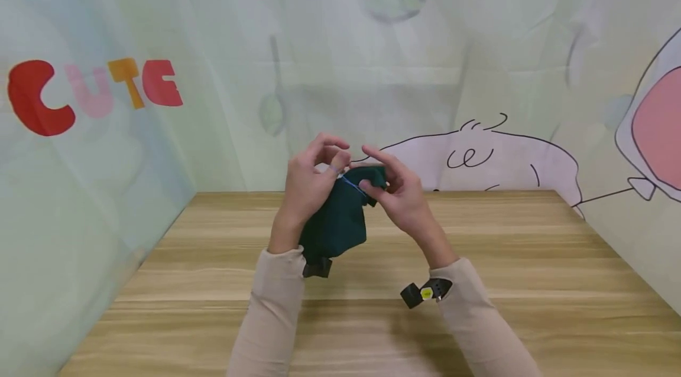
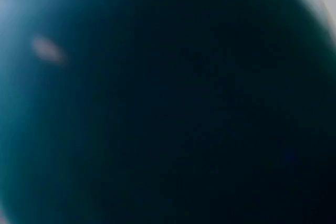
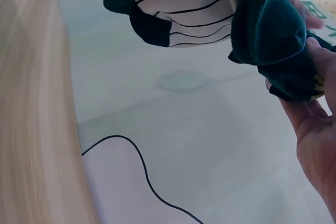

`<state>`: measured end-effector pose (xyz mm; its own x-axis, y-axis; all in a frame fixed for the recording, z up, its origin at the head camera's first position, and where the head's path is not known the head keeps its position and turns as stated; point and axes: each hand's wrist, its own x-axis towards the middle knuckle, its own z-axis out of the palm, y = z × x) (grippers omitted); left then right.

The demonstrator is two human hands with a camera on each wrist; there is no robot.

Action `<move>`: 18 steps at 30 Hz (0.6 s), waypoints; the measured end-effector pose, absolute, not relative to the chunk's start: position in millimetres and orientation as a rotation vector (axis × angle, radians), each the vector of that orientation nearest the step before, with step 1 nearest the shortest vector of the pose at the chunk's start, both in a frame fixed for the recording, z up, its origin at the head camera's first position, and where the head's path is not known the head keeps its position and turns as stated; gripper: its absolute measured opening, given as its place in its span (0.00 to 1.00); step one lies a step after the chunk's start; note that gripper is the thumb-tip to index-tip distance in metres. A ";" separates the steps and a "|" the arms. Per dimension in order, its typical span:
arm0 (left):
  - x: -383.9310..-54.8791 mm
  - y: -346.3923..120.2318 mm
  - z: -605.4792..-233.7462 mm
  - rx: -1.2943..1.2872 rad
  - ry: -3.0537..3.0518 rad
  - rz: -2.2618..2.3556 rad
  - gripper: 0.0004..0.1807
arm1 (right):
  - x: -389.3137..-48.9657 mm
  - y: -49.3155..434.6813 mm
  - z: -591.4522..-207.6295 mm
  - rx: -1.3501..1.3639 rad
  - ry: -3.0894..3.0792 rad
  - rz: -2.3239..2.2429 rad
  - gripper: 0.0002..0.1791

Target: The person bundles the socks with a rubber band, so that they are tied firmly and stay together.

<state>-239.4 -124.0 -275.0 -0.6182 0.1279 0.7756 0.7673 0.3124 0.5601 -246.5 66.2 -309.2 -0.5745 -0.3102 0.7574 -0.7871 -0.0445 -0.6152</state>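
A dark green cloth item (image 1: 337, 220) hangs between the two hands above the table; its exact kind is not clear. The right wrist view shows a white panel with black stripes (image 3: 197, 11) on it. My right hand (image 1: 401, 197) grips its upper right part, thumb in front and fingers behind, index finger raised. My left hand (image 1: 311, 182) is at the upper left edge, thumb and index finger pinching a thin blue string (image 1: 353, 184) that runs across the cloth toward the right thumb. Blurred dark green cloth (image 2: 173, 103) nearly fills the left wrist view.
Below the hands lies a wood-grain table (image 1: 505, 282). Behind and beside it hangs a pale printed curtain (image 1: 340, 70) with cartoon drawings and coloured letters. Black camera straps, such as the right one (image 1: 438, 288), sit on both wrists.
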 end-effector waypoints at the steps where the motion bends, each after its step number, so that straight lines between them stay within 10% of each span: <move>1: -239.7 -124.3 -275.0 -0.791 -1.971 -1.331 0.08 | -247.0 67.9 -308.8 1.141 -1.834 1.674 0.32; 18: -234.2 -116.7 -273.7 -0.842 -2.302 -1.317 0.11 | -251.9 83.6 -302.7 1.052 -1.784 1.721 0.29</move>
<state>-234.2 -116.7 -273.7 -0.7589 0.3181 0.5682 0.6510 0.3890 0.6518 -251.9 83.6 -302.7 -0.6108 -0.2147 0.7622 -0.7694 -0.0667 -0.6353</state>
